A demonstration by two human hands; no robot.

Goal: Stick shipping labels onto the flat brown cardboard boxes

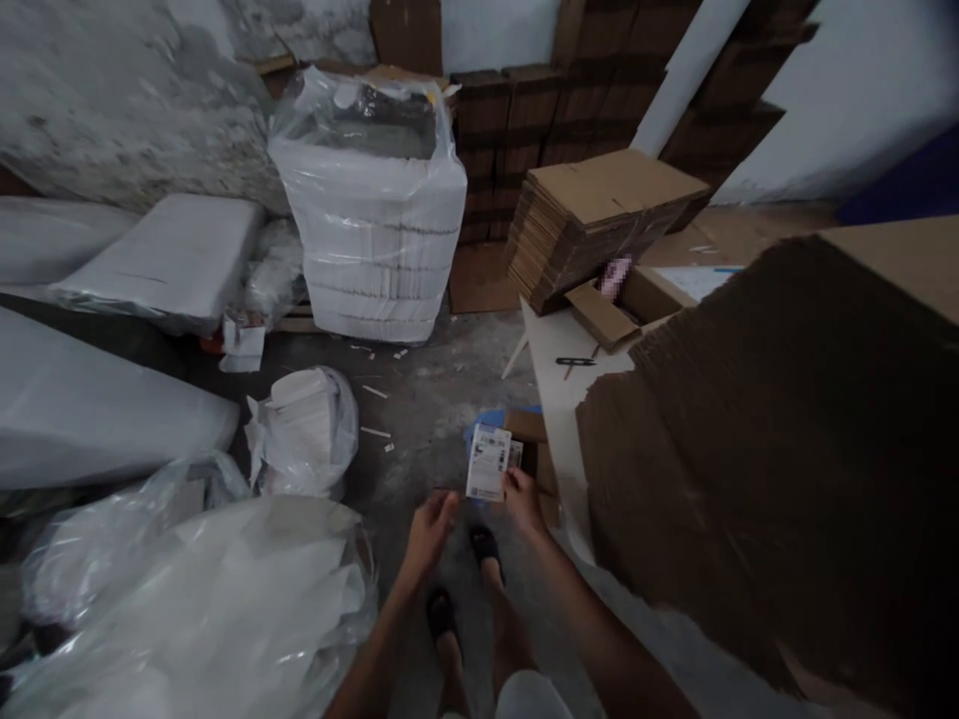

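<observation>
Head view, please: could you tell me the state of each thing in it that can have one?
Right hand: closed on the small white printed cards, held upright.
Left hand: open, empty, beside the cards.
Stack of brown cardboard boxes: folded flat, piled on the white table.
Small brown cardboard box: flap open.
Clear plastic bag around a white stack: open on top.

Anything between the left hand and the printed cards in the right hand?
Nothing visible. The left hand is open just below-left of the printed cards, held by the right hand at their lower right corner; only floor shows in the gap.
</observation>
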